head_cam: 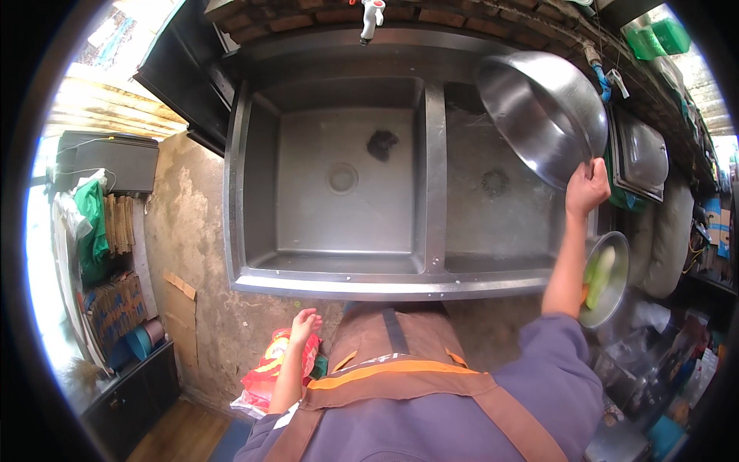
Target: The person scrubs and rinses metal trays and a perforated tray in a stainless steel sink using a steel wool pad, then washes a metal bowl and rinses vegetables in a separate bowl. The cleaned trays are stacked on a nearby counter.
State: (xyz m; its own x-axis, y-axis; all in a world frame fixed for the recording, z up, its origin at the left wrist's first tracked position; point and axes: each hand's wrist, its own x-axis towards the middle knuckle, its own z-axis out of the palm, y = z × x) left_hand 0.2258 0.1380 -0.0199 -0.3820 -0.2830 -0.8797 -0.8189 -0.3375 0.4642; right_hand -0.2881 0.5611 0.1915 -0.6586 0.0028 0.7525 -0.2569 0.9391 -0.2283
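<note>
My right hand (588, 187) grips the rim of a large stainless steel bowl (542, 115), which is tilted over the right basin (496, 231) of a double metal sink. Near my waist, my left hand (305, 325) hangs in front of the sink with fingers apart and nothing in it. A dark scouring pad or clump (382, 145) lies in the left basin (346, 225), up and right of the drain (342, 179). To the right of the sink, a metal bowl (620, 283) holds long green vegetables (600, 277) and something orange.
A white tap (371, 20) juts from the brick wall above the left basin; another tap (618, 82) hangs at the right. A red plastic bag (268, 369) lies on the floor by my left arm. Stacked cardboard (115, 306) stands at far left.
</note>
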